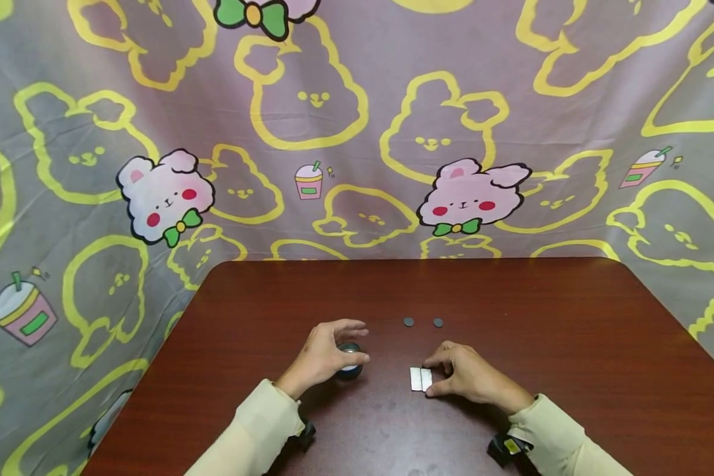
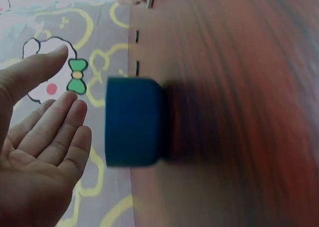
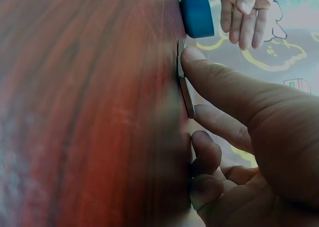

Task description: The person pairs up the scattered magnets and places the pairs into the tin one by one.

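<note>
Two small white rectangular pieces, a left one and a right one, lie side by side on the table. My right hand pinches the right piece by its near and far edges between thumb and index finger. In the right wrist view that piece tilts slightly, its end at my index fingertip. A round dark-blue container with a pale top stands beside my left hand. The left wrist view shows this hand's fingers loosely extended, apart from the container and holding nothing.
Two small dark discs, a left one and a right one, lie farther back on the brown wooden table. A patterned curtain hangs behind the table and along its sides.
</note>
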Demonstrator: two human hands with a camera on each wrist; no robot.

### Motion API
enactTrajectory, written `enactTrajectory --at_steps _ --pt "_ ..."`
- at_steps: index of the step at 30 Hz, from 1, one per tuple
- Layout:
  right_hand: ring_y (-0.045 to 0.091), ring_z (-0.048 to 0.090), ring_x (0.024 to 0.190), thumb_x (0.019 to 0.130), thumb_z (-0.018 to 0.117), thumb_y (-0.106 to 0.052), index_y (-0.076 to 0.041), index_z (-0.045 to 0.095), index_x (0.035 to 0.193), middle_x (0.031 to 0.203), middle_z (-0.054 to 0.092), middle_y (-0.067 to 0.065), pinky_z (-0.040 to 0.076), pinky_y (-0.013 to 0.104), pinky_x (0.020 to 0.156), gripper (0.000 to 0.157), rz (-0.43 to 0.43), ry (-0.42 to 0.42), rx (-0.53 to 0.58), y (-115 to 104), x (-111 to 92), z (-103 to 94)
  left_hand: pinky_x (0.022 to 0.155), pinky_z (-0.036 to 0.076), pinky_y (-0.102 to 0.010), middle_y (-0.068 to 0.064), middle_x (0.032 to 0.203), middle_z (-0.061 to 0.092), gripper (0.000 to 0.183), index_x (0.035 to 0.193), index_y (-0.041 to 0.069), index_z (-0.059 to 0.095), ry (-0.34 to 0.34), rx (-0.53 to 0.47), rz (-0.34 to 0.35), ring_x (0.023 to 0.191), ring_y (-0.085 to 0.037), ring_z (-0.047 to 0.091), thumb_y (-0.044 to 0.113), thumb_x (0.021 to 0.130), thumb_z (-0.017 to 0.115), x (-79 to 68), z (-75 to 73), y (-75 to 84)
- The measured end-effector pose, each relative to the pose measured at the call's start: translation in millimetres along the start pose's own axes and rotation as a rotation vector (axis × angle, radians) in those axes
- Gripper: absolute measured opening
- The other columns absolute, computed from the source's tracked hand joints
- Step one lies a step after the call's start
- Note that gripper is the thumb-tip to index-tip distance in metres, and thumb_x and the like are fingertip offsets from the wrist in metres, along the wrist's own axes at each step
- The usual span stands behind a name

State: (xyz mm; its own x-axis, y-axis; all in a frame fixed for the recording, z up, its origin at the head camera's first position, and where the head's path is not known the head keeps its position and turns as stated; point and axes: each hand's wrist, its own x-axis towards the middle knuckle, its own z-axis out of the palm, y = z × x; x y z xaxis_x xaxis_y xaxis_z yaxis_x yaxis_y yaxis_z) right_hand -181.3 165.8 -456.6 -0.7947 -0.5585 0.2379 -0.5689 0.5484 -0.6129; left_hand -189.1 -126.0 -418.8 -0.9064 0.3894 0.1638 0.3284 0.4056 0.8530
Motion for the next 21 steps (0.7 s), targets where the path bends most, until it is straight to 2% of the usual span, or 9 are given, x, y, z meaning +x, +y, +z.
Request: enactTrajectory --at_steps 11,15,21 --pt "0.005 0.047 0.068 0.062 0.086 -0.026 -0.009 0.074 0.093 0.080 0.056 -0.008 0.040 0.020 0.057 0.037 -0.012 -0.005 -0.022 -2 1 2.0 0.091 0.045 -0.045 -0.008 0.118 0.063 0.062 0.125 0.004 0.057 -0.001 0.019 -0.040 0.112 -0.022 0.056 0.020 0.071 0.083 -7.2 -15.3 -19.8" --pt "0.005 0.047 0.069 0.062 0.086 -0.026 -0.011 0.074 0.093 0.080 0.056 -0.008 0.039 0.020 0.058 0.036 0.006 -0.007 -0.039 -4 1 2.0 0.093 0.044 -0.043 -0.011 0.122 0.061 0.070 0.128 0.001 0.053 -0.037 0.001 -0.037 0.115 -0.024 0.054 0.016 0.068 0.084 -8.7 -17.6 -27.3" --pt "0.005 0.044 0.067 0.062 0.086 -0.024 -0.011 0.072 0.091 0.075 0.051 -0.009 0.038 0.021 0.057 0.035 0.047 -0.023 -0.054 -8 3 0.4 0.098 0.040 -0.041 -0.020 0.127 0.055 0.074 0.129 -0.007 0.047 -0.099 -0.094 -0.012 0.119 -0.030 0.051 0.004 0.066 0.084 -10.0 -19.3 -36.4"
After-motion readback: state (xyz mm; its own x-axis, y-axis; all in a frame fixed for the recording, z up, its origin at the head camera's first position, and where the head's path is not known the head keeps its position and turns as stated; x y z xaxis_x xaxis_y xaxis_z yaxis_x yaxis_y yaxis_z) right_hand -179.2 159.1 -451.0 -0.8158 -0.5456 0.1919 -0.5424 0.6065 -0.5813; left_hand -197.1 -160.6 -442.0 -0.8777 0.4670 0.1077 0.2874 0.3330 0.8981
